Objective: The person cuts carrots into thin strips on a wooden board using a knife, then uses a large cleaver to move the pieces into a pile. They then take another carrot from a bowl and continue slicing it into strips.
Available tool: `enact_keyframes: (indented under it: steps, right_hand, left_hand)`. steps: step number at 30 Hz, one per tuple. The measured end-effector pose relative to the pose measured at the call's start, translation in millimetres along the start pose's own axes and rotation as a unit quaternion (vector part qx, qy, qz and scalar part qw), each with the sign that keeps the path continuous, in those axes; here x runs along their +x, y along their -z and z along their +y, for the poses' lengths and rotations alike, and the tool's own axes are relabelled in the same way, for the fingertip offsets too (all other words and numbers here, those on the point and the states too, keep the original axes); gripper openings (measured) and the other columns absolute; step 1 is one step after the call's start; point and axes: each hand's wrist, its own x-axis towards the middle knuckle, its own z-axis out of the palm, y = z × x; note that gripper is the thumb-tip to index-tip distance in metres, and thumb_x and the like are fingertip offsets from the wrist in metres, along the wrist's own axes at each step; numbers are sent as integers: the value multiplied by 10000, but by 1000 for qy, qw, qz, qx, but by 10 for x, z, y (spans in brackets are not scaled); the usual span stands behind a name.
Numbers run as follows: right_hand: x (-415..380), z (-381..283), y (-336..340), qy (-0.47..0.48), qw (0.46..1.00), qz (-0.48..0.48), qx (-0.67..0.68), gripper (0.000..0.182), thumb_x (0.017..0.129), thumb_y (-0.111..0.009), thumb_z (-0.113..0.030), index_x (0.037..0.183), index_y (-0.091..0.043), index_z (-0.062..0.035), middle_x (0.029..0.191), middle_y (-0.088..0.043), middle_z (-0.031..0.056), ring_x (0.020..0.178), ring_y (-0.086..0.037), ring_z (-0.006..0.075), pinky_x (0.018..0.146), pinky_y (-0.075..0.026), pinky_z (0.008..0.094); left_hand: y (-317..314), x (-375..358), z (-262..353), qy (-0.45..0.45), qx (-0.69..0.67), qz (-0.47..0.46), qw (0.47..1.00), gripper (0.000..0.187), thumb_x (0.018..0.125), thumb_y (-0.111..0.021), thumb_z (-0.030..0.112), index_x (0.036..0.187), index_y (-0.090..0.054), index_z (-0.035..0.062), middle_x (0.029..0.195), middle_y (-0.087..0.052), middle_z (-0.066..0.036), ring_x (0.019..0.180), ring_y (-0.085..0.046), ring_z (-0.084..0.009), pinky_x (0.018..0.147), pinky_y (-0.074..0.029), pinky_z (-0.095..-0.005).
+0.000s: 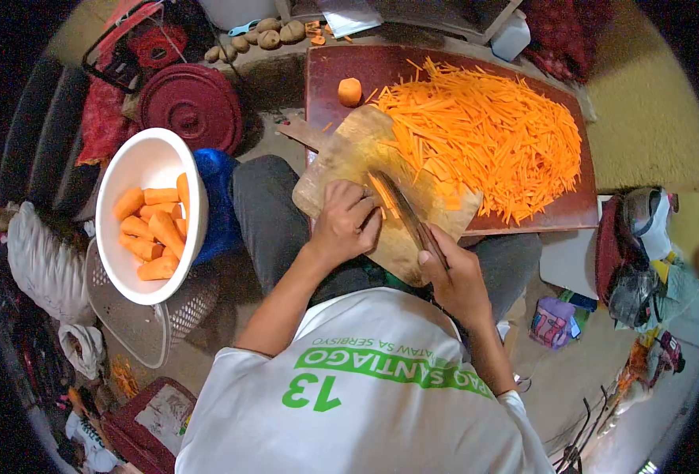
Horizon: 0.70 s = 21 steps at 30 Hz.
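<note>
A worn wooden cutting board (339, 162) lies across my lap, its far side against a red table. My right hand (454, 276) is wrapped round the handle of a kitchen knife (403, 199), whose blade points away and to the left over the board. Beside the blade lie thin carrot strips (387, 196). My left hand (346, 223) rests on the board just left of the knife, fingers curled down on a carrot piece mostly hidden beneath them. A large heap of carrot sticks (492, 134) spreads from the board's far edge over the table.
On the red table (330, 67) stands a carrot chunk (350, 92). A white basin (106, 237) of peeled carrots (166, 229) is at my left, above a plastic mesh basket (128, 316). Beyond it are a dark red lid (191, 107) and several potatoes (269, 38).
</note>
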Motion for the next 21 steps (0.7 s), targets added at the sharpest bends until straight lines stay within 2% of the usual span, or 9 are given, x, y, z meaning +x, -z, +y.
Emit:
enact_keyframes:
  steps: [3, 6, 9, 12, 15, 18, 21]
  right_hand:
    - [-31, -25, -9, 14, 1000, 19, -9, 410, 1051, -633, -114, 1429, -590, 39, 1009, -707, 178, 835, -690, 220, 800, -559, 344]
    - [7, -139, 87, -76, 994, -75, -6, 497, 1000, -640, -81, 1489, -551, -69, 1204, -722, 288, 1131, -711, 480, 916, -579, 484]
    - [-52, -25, 45, -9, 1000, -17, -5, 407, 1042, -639, -99, 1425, -595, 31, 1000, -707, 190, 865, -684, 226, 841, -549, 345]
    - [-49, 3, 81, -22, 1000, -9, -5, 418, 1034, -648, -87, 1429, -592, 40, 1076, -733, 210, 964, -722, 240, 904, -551, 347]
    - [-51, 23, 75, 3, 1000, 12, -24, 433, 1030, -656, -90, 1435, -590, 47, 1185, -748, 236, 1087, -749, 260, 959, -552, 352]
    - [-56, -15, 57, 5, 999, 5, -31, 444, 1031, -654, -93, 1446, -584, 50, 1285, -735, 256, 1214, -736, 296, 1015, -544, 361]
    - [-19, -152, 67, -41, 998, -39, -32, 462, 1027, -659, -90, 1463, -575, 39, 1291, -733, 261, 1224, -735, 319, 1019, -545, 368]
  left_hand:
    - [-30, -2, -12, 9, -10, -2, 1000, 240, 761, -816, 56, 985, -746, 10, 1015, -680, -139, 970, -646, -340, 930, -475, -465]
    - [-41, 5, -30, 0, 3, -6, 1000, 246, 765, -822, 64, 995, -751, 10, 1026, -681, -135, 994, -643, -338, 943, -470, -472]
    - [-11, 1, -22, -3, 15, -23, 1000, 272, 772, -821, 66, 1028, -750, 11, 1038, -681, -130, 1015, -639, -335, 955, -465, -475]
    - [-12, -16, -45, -1, 15, -30, 999, 297, 778, -815, 65, 1062, -746, 12, 1054, -685, -129, 1018, -637, -332, 960, -462, -471]
    - [2, 15, -24, -13, 39, -57, 998, 298, 776, -817, 63, 1059, -744, 10, 1061, -685, -129, 1017, -637, -332, 960, -461, -470]
    - [8, 47, -2, -22, 50, -60, 997, 293, 770, -819, 49, 1051, -743, 10, 1058, -683, -129, 1012, -637, -331, 955, -465, -469]
    - [-29, 15, -28, -9, 12, -25, 1000, 300, 756, -824, 33, 1043, -740, 8, 1036, -671, -134, 987, -638, -336, 938, -468, -465]
